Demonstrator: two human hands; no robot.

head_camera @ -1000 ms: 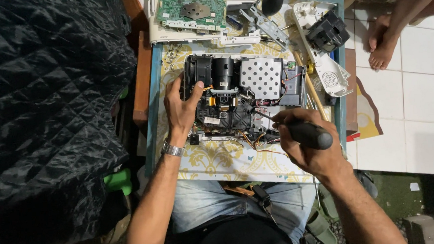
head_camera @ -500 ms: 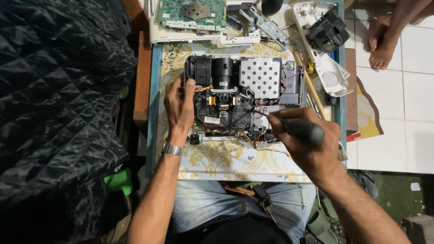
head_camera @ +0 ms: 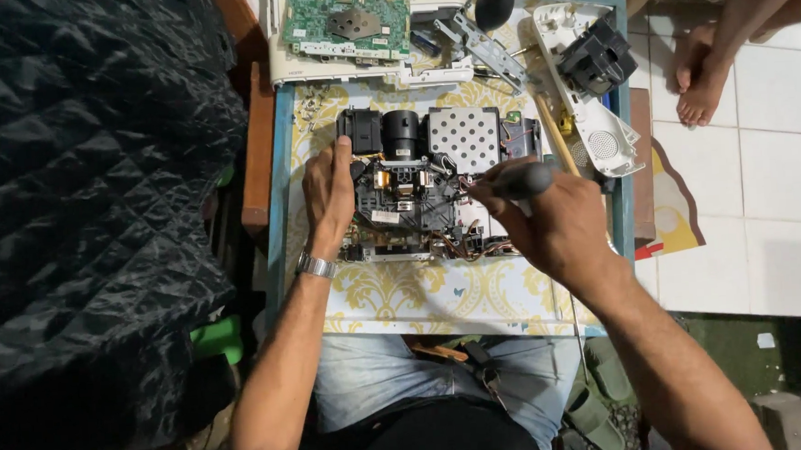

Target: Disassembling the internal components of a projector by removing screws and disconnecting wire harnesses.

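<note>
An opened black electronic device (head_camera: 417, 192) with a lens barrel and a perforated metal plate lies on the small table (head_camera: 404, 298) with a yellow patterned cloth. My left hand (head_camera: 329, 197) rests on the device's left side with its thumb up along the edge, and a metal watch sits on that wrist. My right hand (head_camera: 551, 222) grips a dark-handled screwdriver (head_camera: 521, 180), its tip pointing left into the device's middle right part.
A green circuit board (head_camera: 344, 18) in a white casing lies at the table's far edge, beside a black air blower (head_camera: 496, 3), metal brackets and a white cover (head_camera: 586, 106). Another person's bare feet (head_camera: 699, 77) stand on white tiles at right. A black quilted cloth (head_camera: 80, 205) fills the left.
My right hand has lifted and moved up with the screwdriver, from the device's lower right edge to its middle right. The left hand stays on the device's left side.
</note>
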